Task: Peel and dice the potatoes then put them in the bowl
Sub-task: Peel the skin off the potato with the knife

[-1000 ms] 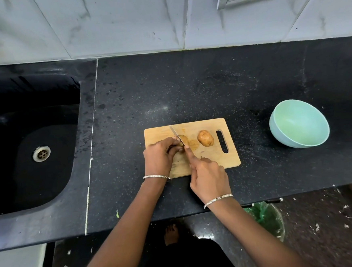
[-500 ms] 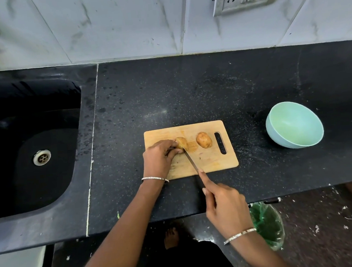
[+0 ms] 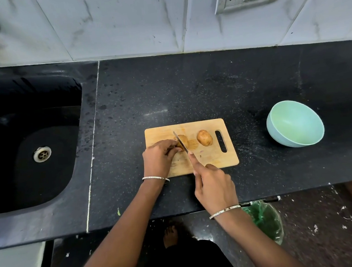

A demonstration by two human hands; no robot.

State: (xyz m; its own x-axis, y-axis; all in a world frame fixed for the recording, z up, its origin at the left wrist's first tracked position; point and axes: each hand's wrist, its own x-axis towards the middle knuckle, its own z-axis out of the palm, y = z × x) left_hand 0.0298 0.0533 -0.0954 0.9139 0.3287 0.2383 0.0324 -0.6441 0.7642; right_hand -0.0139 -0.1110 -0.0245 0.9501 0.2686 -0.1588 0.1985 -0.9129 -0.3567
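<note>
1. One potato (image 3: 184,140) on the board (image 3: 215,158), pinched by left grip (image 3: 158,158); second potato (image 3: 204,137) loose beside it.
2. Right grip (image 3: 215,185) clasps the knife (image 3: 181,143), blade on the potato.
3. Cutting step; next press needs fingertips clear.

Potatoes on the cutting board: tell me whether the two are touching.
Apart. The head view shows bare cutting board between the potato held by the left hand and the whole potato near the handle slot.
</note>
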